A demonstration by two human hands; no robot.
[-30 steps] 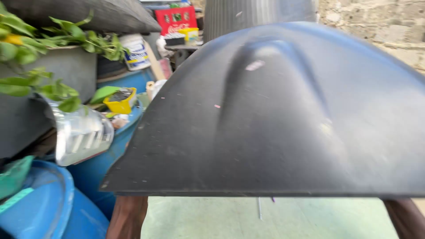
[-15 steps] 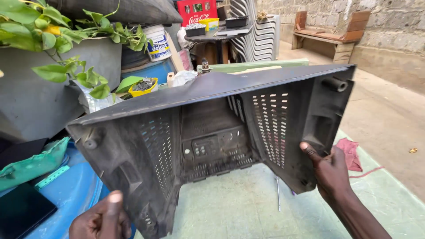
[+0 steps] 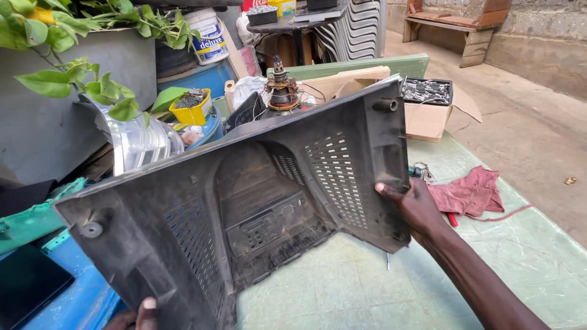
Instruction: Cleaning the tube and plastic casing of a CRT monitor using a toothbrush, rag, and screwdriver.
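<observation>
Two hands are carrying a large dark grey plastic rear housing of an old television set [image 3: 244,208], tilted so that its hollow, vented inside is facing the camera, which is leaving the ribs, slotted grilles and screw posts open to view. The right hand [image 3: 416,205] is gripping the housing's right edge, thumb lying across the inner wall and the other fingers wrapped out of sight behind it. The left hand [image 3: 137,315] is showing only at the bottom edge of the view, a thumb pressing on the lower left rim; how its remaining fingers are closing cannot be told. Held at opposite sides like this, the bulky shell is hanging balanced above the pale green bench [image 3: 379,287] rather than resting flat on it. Just beside the right hand, a crumpled dark red cloth [image 3: 471,192] is lying on the bench, with a cardboard box of small metal parts [image 3: 428,101] further back. Behind the housing, a copper-wound picture-tube neck [image 3: 282,88] is poking up, and to the left a yellow tub [image 3: 192,110], a clear plastic bottle [image 3: 137,143], blue drums [image 3: 79,299] and a leafy green plant [image 3: 92,79] are crowding that side.
</observation>
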